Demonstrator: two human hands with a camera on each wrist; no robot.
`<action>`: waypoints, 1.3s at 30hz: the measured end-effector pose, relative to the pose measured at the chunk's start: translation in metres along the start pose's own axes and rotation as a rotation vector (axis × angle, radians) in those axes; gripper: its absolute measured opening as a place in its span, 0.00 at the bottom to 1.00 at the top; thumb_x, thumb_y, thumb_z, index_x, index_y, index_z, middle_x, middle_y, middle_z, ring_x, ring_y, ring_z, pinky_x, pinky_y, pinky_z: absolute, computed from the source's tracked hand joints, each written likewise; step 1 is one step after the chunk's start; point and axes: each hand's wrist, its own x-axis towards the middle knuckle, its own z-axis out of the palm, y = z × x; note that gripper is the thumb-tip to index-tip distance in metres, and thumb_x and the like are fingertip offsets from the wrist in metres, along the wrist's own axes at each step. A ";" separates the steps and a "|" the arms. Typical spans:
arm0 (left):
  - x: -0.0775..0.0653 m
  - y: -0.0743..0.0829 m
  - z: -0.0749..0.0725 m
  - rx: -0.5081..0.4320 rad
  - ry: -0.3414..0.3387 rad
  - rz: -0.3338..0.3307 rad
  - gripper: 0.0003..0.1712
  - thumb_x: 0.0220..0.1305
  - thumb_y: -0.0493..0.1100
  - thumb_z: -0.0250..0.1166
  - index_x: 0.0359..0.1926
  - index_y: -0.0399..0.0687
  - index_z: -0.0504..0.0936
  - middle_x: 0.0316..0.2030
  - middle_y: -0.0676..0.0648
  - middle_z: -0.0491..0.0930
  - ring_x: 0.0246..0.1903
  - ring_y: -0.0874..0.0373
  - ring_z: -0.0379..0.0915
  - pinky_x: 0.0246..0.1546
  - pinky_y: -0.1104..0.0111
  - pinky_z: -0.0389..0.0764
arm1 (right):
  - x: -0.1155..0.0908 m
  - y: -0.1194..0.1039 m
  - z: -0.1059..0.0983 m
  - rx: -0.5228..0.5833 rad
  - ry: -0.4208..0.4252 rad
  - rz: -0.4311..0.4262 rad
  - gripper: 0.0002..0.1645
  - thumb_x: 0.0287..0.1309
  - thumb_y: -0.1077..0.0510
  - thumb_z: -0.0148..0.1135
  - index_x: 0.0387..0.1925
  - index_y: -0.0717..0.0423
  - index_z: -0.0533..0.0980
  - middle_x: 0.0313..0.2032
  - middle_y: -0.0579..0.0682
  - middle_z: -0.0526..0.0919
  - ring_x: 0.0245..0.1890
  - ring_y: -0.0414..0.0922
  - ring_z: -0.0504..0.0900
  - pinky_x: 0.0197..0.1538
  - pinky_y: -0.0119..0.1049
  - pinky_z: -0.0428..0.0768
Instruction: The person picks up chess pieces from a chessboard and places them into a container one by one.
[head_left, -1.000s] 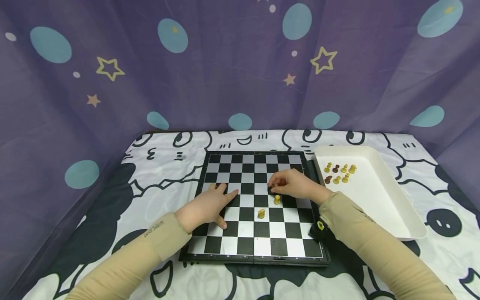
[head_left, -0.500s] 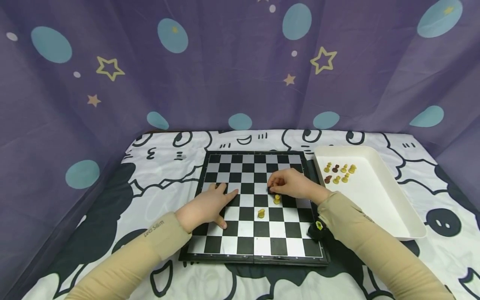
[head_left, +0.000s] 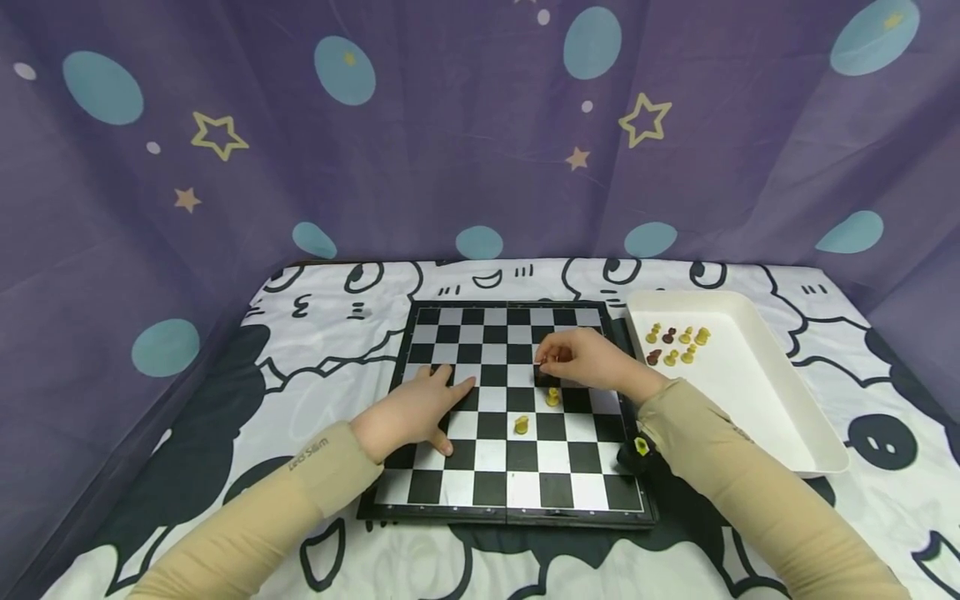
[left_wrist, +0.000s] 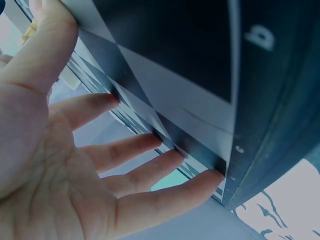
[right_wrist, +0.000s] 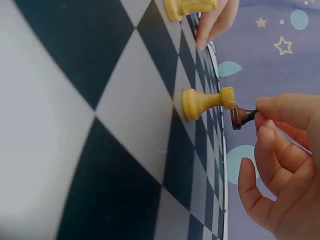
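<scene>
A black-and-white chessboard (head_left: 491, 454) lies flat in the middle of the head view. My left hand (head_left: 412, 412) rests on its left part, fingers spread; in the left wrist view the fingertips (left_wrist: 212, 175) touch the squares. Between thumb and fingers, my right hand (head_left: 585, 360) pinches a dark brown chess piece (right_wrist: 242, 117). Its base looks raised off the board, and its top is hidden by the fingers. Just nearer than this piece stands a yellow rook (head_left: 552, 397). A yellow knight (head_left: 521, 425) stands closer to me and slightly left of the rook.
To the board's right sits a white tray (head_left: 772, 417) with several yellow pawns and other pieces plus two dark brown pieces (head_left: 654, 357). A small black device (head_left: 633, 454) shows under the right wrist, by the board edge. A purple curtain (head_left: 420, 183) hangs behind.
My right hand has risen slightly, lifting the dark brown piece. The left hand, the rook and the knight keep their places; the head view shifts a little.
</scene>
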 end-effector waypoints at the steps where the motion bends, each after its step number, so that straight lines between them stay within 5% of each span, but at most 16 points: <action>1: 0.000 0.000 0.000 -0.001 -0.001 -0.001 0.59 0.37 0.56 0.76 0.71 0.49 0.60 0.63 0.33 0.62 0.59 0.36 0.60 0.54 0.51 0.73 | -0.001 0.000 -0.001 0.007 0.002 0.000 0.06 0.58 0.64 0.62 0.38 0.59 0.80 0.29 0.48 0.83 0.27 0.38 0.76 0.34 0.33 0.75; 39: 0.000 0.001 -0.001 -0.011 -0.004 -0.008 0.58 0.36 0.55 0.76 0.71 0.49 0.61 0.64 0.33 0.61 0.60 0.35 0.59 0.54 0.50 0.73 | -0.039 0.011 -0.045 0.002 0.160 0.043 0.08 0.59 0.63 0.60 0.40 0.63 0.80 0.31 0.56 0.84 0.31 0.49 0.82 0.34 0.34 0.76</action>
